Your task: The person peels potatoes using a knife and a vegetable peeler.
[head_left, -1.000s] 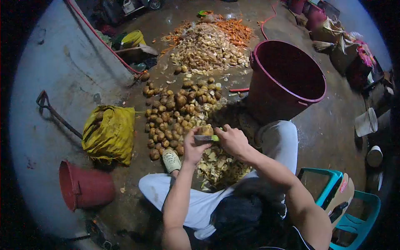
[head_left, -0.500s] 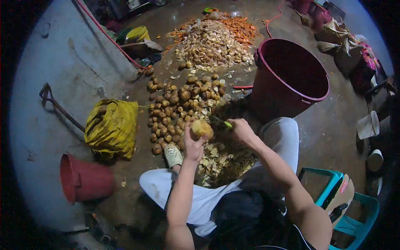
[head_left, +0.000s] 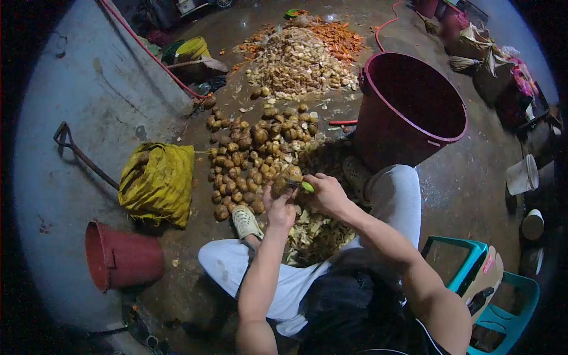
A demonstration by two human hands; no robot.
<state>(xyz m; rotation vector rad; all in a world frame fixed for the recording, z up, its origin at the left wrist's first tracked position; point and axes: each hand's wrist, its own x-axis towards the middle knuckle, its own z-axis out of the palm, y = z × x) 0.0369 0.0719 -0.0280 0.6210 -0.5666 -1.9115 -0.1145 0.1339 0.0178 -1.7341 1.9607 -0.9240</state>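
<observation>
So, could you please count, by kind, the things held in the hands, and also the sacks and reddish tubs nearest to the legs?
Round vegetable, in the left hand: 1
Green-handled knife, in the right hand: 1
Yellow sack: 1
Reddish tubs, the tall tub and the small tub: 2
Total: 5

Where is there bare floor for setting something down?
The widest bare floor lies between the big maroon tub and the white bucket. A smaller patch, bar a scrap, sits between the red bucket and the left knee. Crowded: beyond and beside the pale shoe, with potatoes and peelings.
</observation>
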